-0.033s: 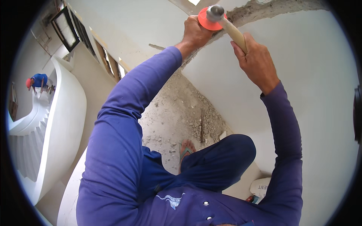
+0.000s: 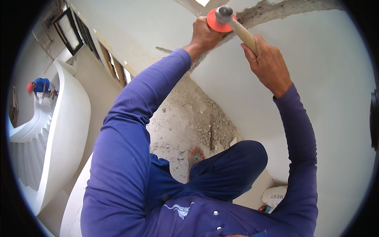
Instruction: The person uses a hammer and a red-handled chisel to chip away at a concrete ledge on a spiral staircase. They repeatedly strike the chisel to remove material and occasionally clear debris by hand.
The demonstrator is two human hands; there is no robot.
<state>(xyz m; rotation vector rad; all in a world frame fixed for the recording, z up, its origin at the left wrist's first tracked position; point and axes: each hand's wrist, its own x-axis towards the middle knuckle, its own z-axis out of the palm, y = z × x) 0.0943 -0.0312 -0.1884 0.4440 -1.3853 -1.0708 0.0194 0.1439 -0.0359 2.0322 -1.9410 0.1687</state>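
Observation:
My left hand point(image 2: 206, 33) is closed behind a round orange hand guard point(image 2: 216, 24), which looks like that of a chisel; the chisel's shaft and tip are hidden. Wrapped round the pale wooden handle of a hammer point(image 2: 244, 33) are the fingers of my right hand point(image 2: 270, 65). The rounded metal hammer head point(image 2: 224, 14) appears right over the guard, covering its middle. Whether it touches the chisel's end, I cannot tell. Both hands are raised beside a rough, broken-out channel point(image 2: 276, 12) in the white wall point(image 2: 316, 79).
Rubble point(image 2: 213, 124) lies on the dusty floor along the wall, near my sandalled foot point(image 2: 195, 155). A white bag point(image 2: 273, 196) stands at the lower right. On the left, a curved white staircase wall point(image 2: 73, 106) rises; another person point(image 2: 40, 85) bends over the steps.

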